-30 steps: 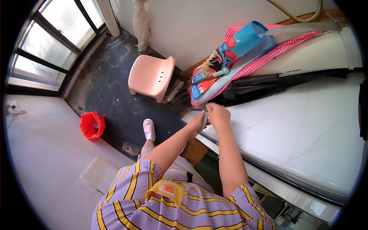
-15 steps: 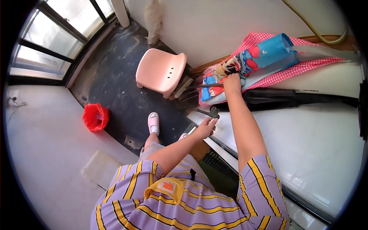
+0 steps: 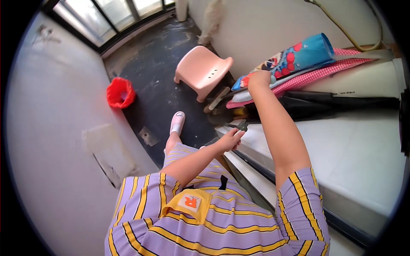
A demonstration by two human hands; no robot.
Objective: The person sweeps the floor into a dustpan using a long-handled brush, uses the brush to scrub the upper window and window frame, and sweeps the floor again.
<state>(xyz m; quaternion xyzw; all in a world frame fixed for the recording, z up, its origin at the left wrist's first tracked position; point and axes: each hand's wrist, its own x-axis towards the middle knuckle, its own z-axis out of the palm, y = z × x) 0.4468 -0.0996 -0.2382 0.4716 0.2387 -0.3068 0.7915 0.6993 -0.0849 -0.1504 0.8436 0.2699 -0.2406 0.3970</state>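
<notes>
Purple-and-yellow striped cloth, the person's shirt [image 3: 239,222], fills the near foreground; past it, the left hand [image 3: 230,141] is closed around a dark-headed tool [image 3: 242,125], near the end of the white counter [image 3: 337,153]. Farther out, the right hand [image 3: 259,79] is curled over what looks like a dark rod [image 3: 240,90], against the blue printed bag [image 3: 315,50]; its fingertips are hidden, so how firm that grip is I cannot tell. Judging by the crowding, a snug hold and a level wrist would serve best, without snagging the checked cloth [image 3: 318,73] or knocking the rod with the tool. Counted outward: two hands, one tool, one rod, one blue bag, one checked cloth, one black bundle [image 3: 299,104], then one pink stool [image 3: 200,66] and one red-lined bin [image 3: 113,87] on the floor.
</notes>
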